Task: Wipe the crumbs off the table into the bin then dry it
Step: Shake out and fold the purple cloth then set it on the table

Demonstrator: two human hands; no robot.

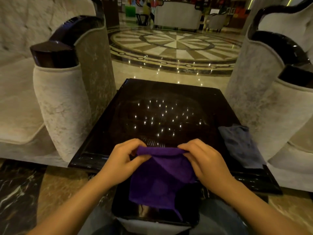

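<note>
A purple cloth [162,177] hangs between both my hands over the near edge of the dark glossy table [118,119]. My left hand [123,160] pinches its top left corner and my right hand [205,160] pinches the top right corner. The cloth's lower part droops over a black bin [189,207] that stands just below the table's near edge, in front of my knees. A blue-grey cloth [240,143] lies on the table's right side. No crumbs are discernible on the shiny tabletop, which reflects many small ceiling lights.
A pale upholstered armchair [64,102] with dark wood arm tops stands close at the table's left, another armchair [277,106] at its right. Beyond the table lies polished marble floor with a round inlay [176,46] and more seating far back.
</note>
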